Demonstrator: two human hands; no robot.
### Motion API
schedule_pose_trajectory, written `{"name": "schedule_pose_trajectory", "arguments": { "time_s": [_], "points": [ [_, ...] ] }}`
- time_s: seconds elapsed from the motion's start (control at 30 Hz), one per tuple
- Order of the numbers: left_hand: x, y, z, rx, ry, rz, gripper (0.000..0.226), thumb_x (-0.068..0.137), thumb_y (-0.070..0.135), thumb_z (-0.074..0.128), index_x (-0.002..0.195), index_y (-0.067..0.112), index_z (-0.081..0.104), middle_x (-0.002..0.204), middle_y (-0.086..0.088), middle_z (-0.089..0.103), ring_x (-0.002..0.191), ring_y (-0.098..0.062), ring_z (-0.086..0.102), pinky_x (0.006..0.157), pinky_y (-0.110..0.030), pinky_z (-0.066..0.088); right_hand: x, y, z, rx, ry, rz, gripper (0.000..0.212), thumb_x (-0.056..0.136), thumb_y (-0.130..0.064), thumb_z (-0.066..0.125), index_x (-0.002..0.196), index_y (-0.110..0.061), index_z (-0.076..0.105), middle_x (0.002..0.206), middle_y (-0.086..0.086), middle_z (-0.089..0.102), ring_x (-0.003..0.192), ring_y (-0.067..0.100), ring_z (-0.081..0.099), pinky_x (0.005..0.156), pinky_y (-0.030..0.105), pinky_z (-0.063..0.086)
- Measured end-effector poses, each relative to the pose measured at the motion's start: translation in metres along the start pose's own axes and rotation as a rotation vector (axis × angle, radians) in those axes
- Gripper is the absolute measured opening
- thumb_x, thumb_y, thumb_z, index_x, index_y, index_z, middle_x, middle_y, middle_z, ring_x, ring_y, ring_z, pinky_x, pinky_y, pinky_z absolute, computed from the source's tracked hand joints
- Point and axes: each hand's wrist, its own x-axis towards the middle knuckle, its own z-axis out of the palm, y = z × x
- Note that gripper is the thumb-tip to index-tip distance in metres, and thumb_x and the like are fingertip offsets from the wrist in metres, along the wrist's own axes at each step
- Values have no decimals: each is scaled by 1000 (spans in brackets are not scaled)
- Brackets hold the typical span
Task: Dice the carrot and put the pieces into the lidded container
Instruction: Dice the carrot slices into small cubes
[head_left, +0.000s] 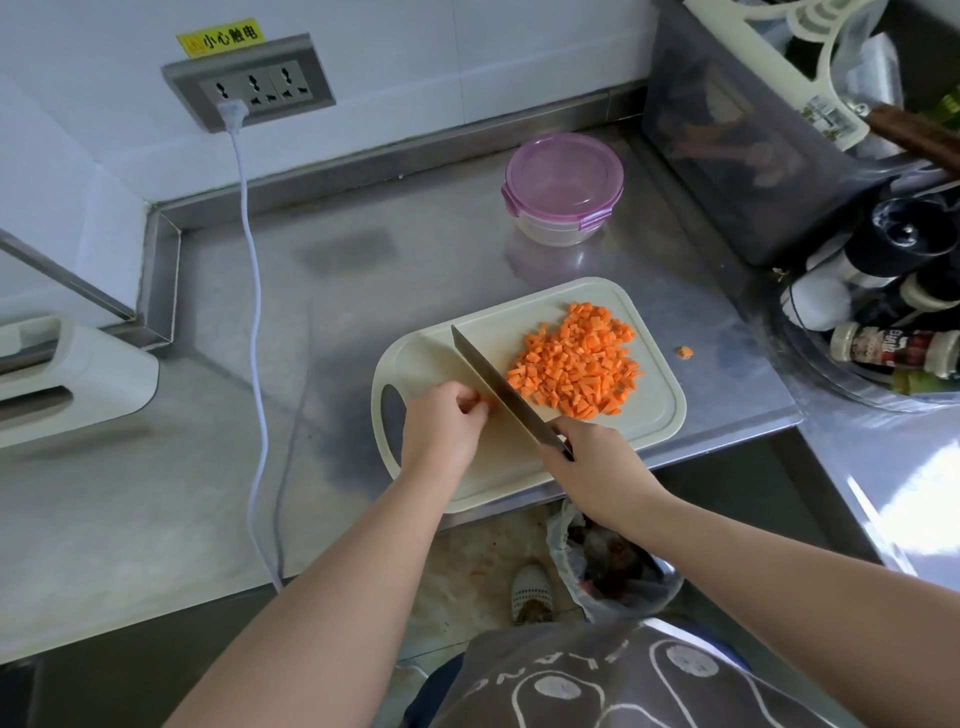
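A heap of diced carrot lies on the right half of the cream cutting board. My left hand pinches a small leftover carrot piece against the board. My right hand grips the handle of a knife, whose blade stands on the board right beside that piece, between it and the heap. One stray carrot cube sits on the counter to the right of the board. The round container with its pink lid clipped on stands behind the board.
A white cable runs from the wall socket across the steel counter and over its front edge. A white appliance sits at the left. Spice bottles and a dish rack crowd the right. A lined bin stands on the floor below.
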Motion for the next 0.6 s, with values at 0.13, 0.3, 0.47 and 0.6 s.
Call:
{"name": "schedule_pose_trajectory", "arguments": {
  "time_s": [0.13, 0.3, 0.47, 0.6],
  "points": [
    [3, 4, 2, -58, 10, -65, 17, 88, 25, 66, 98, 12, 71, 92, -3, 71, 87, -18, 64, 75, -28, 49, 1, -2, 5, -67, -17, -16, 28, 99, -24, 39, 122, -16, 52, 82, 5, 60, 71, 24, 58, 64, 36, 49],
    [4, 4, 4, -128, 1, -149, 15, 86, 26, 68, 94, 13, 71, 84, -1, 68, 80, -15, 61, 68, -23, 42, 2, -4, 8, -221, -52, -57, 29, 102, -25, 31, 122, -13, 47, 92, 11, 63, 81, 30, 62, 74, 46, 54],
    [7, 1, 4, -159, -34, -206, 14, 86, 28, 66, 94, 18, 72, 87, -2, 73, 84, -17, 65, 67, -24, 44, 6, -6, 9, -294, -68, -48, 30, 101, -21, 30, 126, -13, 45, 94, 11, 63, 83, 31, 64, 75, 47, 55],
    [11, -1, 5, -185, -36, -248, 12, 84, 29, 68, 92, 20, 70, 89, -1, 72, 87, -17, 66, 70, -25, 47, 6, -7, 6, -275, -78, -37, 30, 101, -21, 29, 124, -12, 47, 95, 11, 63, 84, 30, 63, 76, 46, 55]
  ]
}}
